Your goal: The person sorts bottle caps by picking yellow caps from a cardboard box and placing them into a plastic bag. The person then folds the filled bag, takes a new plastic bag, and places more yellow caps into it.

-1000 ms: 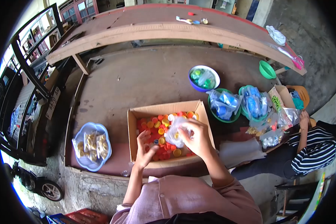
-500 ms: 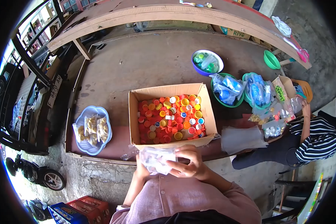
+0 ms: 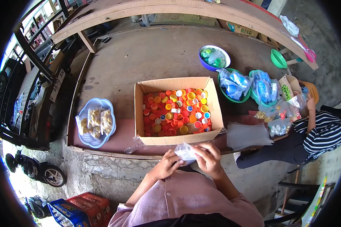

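Between my two hands, just past my chest, is a small clear plastic bag (image 3: 185,151) with a whitish look; its contents are hard to make out. My left hand (image 3: 166,165) pinches its left side with curled fingers. On the other side, the fingers of my right hand (image 3: 209,158) close on the bag's upper right edge. Directly beyond both hands stands an open cardboard box (image 3: 170,140) holding many loose bottle caps (image 3: 178,113), mostly red and orange, some yellow, white and blue.
A light blue basket (image 3: 96,142) with bagged caps sits left. Plastic sheets (image 3: 248,136) lie right of the box. Beyond are a purple-rimmed bowl (image 3: 225,56) and green basins (image 3: 233,99) with bagged caps. A person in a striped shirt (image 3: 324,132) works at the right.
The bag looks more bunched up and has shifted right and slightly up. My left hand now shows its fingers at the bag's side; my right hand has moved right and up. The view has shifted slightly.
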`<act>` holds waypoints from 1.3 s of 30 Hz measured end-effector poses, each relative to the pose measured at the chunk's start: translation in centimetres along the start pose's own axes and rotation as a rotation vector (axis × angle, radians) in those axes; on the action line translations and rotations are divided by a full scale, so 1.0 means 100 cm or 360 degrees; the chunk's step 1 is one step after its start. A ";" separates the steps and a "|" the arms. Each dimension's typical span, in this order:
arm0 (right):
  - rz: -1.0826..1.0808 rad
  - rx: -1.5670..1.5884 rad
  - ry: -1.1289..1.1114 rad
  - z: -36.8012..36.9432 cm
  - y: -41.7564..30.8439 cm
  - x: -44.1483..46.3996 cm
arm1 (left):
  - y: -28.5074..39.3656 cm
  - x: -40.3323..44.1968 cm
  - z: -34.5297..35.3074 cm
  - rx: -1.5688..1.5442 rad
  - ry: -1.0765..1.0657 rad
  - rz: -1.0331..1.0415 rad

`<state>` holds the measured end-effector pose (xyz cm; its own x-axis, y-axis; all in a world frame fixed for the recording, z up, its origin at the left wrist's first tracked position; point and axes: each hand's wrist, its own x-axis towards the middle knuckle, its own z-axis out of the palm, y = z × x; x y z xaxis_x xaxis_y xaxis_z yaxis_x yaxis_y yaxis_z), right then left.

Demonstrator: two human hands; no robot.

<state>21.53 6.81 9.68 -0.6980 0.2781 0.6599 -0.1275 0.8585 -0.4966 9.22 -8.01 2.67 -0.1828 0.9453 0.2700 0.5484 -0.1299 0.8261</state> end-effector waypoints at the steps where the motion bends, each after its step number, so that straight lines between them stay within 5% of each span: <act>1: -0.0052 -0.0064 -0.0072 -0.001 -0.002 0.001 | 0.002 0.000 0.002 -0.0002 0.0001 0.0000; 7: -0.0101 -0.0337 0.0591 -0.006 -0.001 -0.009 | 0.006 0.002 -0.002 -0.0096 0.0504 -0.0241; 9: 0.0122 -0.0185 0.0382 -0.004 -0.008 -0.002 | 0.004 0.002 -0.004 -0.0444 0.0420 -0.0545; 12: 0.0003 -0.0179 0.0306 -0.007 0.001 0.009 | 0.008 -0.001 -0.006 -0.0471 0.0280 -0.0548; 16: 0.0401 0.0131 0.0541 -0.015 0.016 0.007 | 0.013 0.000 -0.015 -0.0394 0.0064 -0.0582; 19: 0.0873 0.0919 0.0693 -0.016 0.026 0.006 | 0.013 0.003 -0.028 -0.0419 0.0058 -0.0616; 21: 0.1057 0.1218 0.0435 -0.026 0.041 0.000 | 0.015 0.004 -0.042 -0.0298 0.0095 -0.0520; 26: 0.0721 0.1217 -0.0169 -0.023 0.057 0.033 | 0.006 -0.019 -0.068 -0.0589 0.0002 -0.0681; 28: 0.0996 0.1409 -0.0204 0.005 0.076 0.048 | 0.006 -0.033 -0.079 -0.0681 0.0232 -0.0867; 31: 0.0730 0.0695 -0.0504 0.075 0.131 0.075 | -0.022 -0.088 -0.080 -0.1165 0.0873 -0.1109; 33: 0.0328 0.0289 -0.0520 0.122 0.162 0.091 | -0.021 -0.089 -0.068 -0.1190 0.1896 -0.1003; 35: 0.0118 0.0015 -0.0564 0.167 0.194 0.102 | -0.047 -0.118 -0.062 -0.1205 0.2260 -0.0991; 39: 0.0092 -0.0293 -0.0703 0.208 0.229 0.105 | -0.051 -0.119 -0.068 -0.1350 0.2410 -0.0958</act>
<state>-3.37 20.47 -6.46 -0.9379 0.1520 0.3118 0.0192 0.9203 -0.3908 3.03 -20.67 -1.43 -0.9310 -0.0717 -0.3579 -0.2854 -0.4680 0.8363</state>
